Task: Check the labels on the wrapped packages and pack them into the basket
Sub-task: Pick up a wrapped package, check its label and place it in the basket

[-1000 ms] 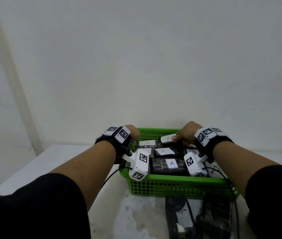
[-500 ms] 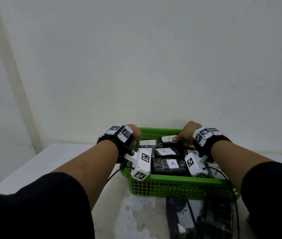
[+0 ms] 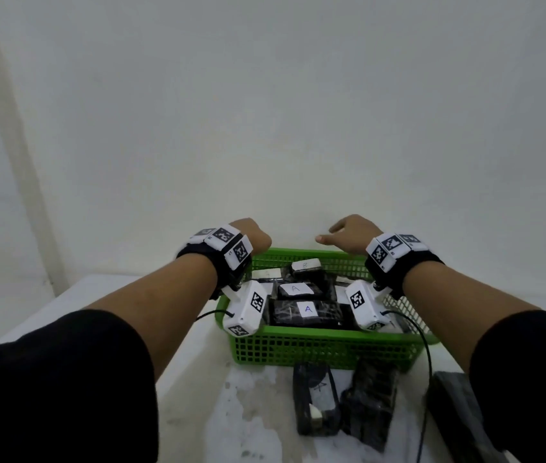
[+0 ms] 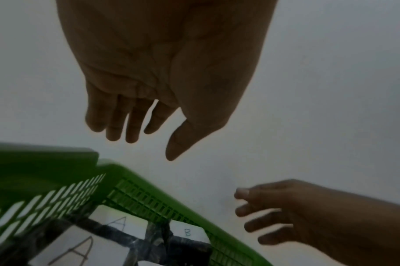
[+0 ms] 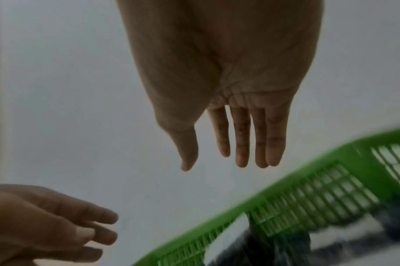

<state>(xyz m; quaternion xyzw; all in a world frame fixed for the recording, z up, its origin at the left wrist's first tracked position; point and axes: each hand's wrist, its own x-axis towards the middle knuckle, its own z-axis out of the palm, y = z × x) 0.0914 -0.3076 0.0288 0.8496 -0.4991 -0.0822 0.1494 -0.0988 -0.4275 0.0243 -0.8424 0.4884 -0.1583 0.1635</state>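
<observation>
A green mesh basket (image 3: 325,350) stands on the white table and holds several black wrapped packages with white labels. One near the front reads A (image 3: 308,309), another behind it reads A (image 3: 295,289), and one at the back reads B (image 3: 305,265). My left hand (image 3: 253,236) hovers above the basket's back left corner, fingers straight and empty (image 4: 135,124). Above the back right rim floats my right hand (image 3: 348,233), also empty with straight fingers (image 5: 242,144). The B label (image 4: 187,232) and the basket rim (image 4: 149,181) show in the left wrist view.
Two black wrapped packages (image 3: 315,399) (image 3: 370,402) lie on the table in front of the basket, and a third (image 3: 458,412) lies at the right. A white wall (image 3: 298,111) rises just behind the basket. A black cable (image 3: 427,389) runs down from the right wrist.
My right hand let go of the B package, which now lies in the back of the basket. Both hands have lifted up and apart above the rim.
</observation>
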